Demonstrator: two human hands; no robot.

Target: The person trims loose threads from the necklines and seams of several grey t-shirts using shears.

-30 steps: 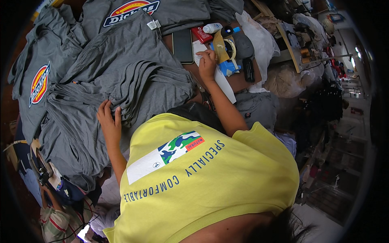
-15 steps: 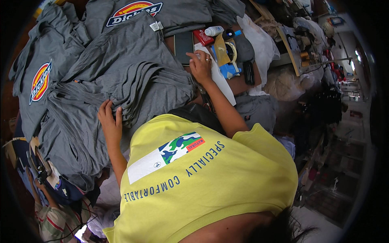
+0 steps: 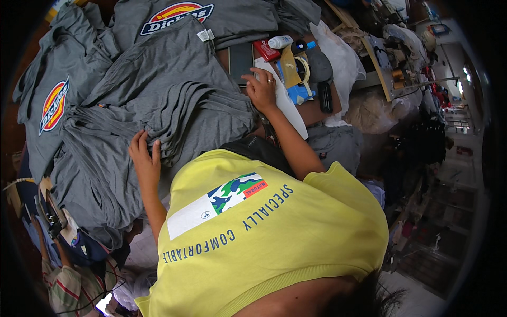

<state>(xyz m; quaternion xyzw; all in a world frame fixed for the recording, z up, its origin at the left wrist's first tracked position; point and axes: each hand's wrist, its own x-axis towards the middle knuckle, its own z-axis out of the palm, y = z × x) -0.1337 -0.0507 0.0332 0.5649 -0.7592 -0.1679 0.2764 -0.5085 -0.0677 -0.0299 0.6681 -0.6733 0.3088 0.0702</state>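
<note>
Head view, left hand: the person's left hand (image 3: 145, 156) lies on the near edge of the cloth, fingers lightly extended, thumb standing apart; no fold seen pinched.
Head view, right hand: the person's right hand (image 3: 261, 90), fingers loosely bent and apart; nothing seen pinched, but what lies under the palm cannot be told.
Grey garment heap: the grey garment heap (image 3: 185, 113) spreads under the left fingertips and onward beyond them, its gathered folds running toward the right wrist.
Handling, grey garment heap: judged soft, limp and matte knit; each layer probably light, the gathered mass heavier; unlikely to slip or break, though layers may slide over one another and sag.
Hold, grey garment heap: best taken at the bunched folds just right of the left thumb, several layers between thumb and fingers; a second hold would suit the edge just left of the right wrist.
Dark phone: the dark phone (image 3: 241, 58), flat, just beyond the right fingertips; contact cannot be told.
White paper: the white paper (image 3: 292, 113), one strip, partly beside and beyond the right hand; judged thin, easily creased.
Small goods: red box (image 3: 266, 50) and white bottle (image 3: 280, 41), beyond the right hand; black case (image 3: 325, 98), to its right.
</note>
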